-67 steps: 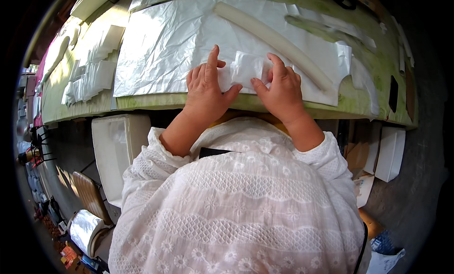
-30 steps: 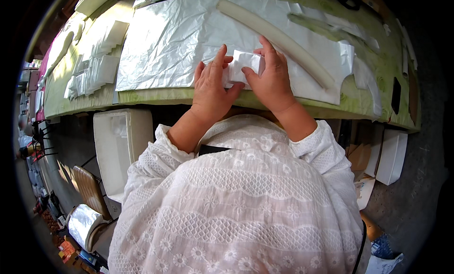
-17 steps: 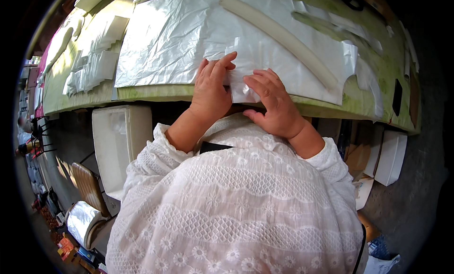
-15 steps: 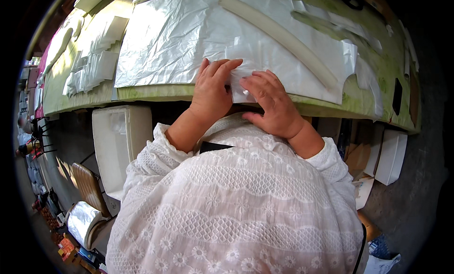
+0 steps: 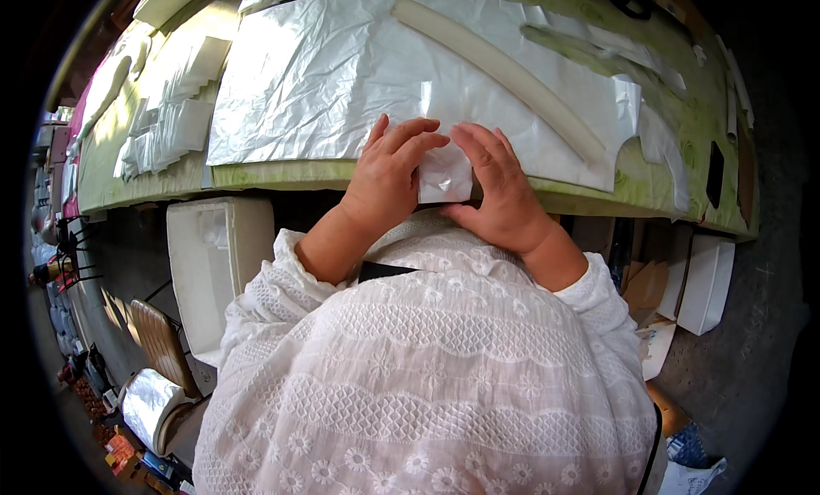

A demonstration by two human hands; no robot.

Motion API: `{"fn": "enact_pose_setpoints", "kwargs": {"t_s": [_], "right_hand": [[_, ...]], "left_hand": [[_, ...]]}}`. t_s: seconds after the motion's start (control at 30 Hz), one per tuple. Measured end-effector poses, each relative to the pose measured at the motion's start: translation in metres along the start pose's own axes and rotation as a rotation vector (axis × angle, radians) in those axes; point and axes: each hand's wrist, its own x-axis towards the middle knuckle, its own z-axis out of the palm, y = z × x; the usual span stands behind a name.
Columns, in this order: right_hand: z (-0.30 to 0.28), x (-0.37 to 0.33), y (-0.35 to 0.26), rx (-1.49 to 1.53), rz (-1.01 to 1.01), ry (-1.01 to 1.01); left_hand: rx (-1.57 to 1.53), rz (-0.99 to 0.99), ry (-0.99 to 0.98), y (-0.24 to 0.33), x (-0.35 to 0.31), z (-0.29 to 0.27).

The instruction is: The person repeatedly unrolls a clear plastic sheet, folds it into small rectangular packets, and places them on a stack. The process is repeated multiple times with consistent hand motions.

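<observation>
A small folded piece of clear plastic film (image 5: 445,181) hangs over the table's front edge, between my hands. Along its left side is my left hand (image 5: 386,172), its fingers bent and spread over the film and its thumb hidden. My right hand (image 5: 506,187) lies at the film's right side, with fingers stretched forward and the thumb apart, pointing left below the film. Beneath both hands a wide, wrinkled sheet of silvery-white plastic (image 5: 295,93) covers the table. A long, pale curved strip (image 5: 504,76) rests across the sheet beyond my right hand.
Stacked white folded pieces (image 5: 175,128) lie on the green tablecloth (image 5: 282,174) at left. Loose plastic strips (image 5: 666,149) and a dark flat object (image 5: 715,175) are at right. Below the table edge stand a white foam box (image 5: 201,269) and another white box (image 5: 707,281).
The plastic film has come nearer to me, further over the table edge. My right hand's fingers have straightened and moved off it; my left hand has shifted slightly nearer.
</observation>
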Motion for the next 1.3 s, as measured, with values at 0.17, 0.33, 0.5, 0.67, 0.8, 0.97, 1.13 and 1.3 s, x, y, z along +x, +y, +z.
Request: {"fn": "enact_pose_setpoints", "kwargs": {"t_s": [0.17,0.33,0.5,0.67,0.8,0.97,1.13,1.3], "right_hand": [[0.0,0.001,0.006,-0.044,-0.042,-0.017],[-0.004,0.002,0.01,-0.069,-0.043,-0.053],[-0.022,0.005,0.009,-0.218,-0.014,-0.11],[-0.019,0.004,0.018,-0.237,-0.063,-0.062],[-0.019,0.007,0.021,-0.213,-0.081,0.008],[-0.018,0.019,0.029,-0.17,-0.024,0.074],[-0.001,0.028,0.035,-0.143,0.149,0.187],[0.002,0.031,0.033,-0.072,0.186,0.248]], "left_hand": [[0.019,0.05,-0.021,-0.003,0.001,0.001],[0.018,0.089,-0.062,-0.003,0.002,-0.001],[0.016,0.093,-0.093,-0.004,0.003,-0.005],[0.012,0.097,0.019,-0.003,0.006,-0.001],[-0.014,0.081,0.047,-0.003,0.009,-0.001],[0.045,-0.022,0.027,-0.005,0.015,-0.003],[0.036,-0.156,0.078,-0.006,0.017,0.004],[0.026,-0.239,0.033,-0.008,0.019,0.006]]}}
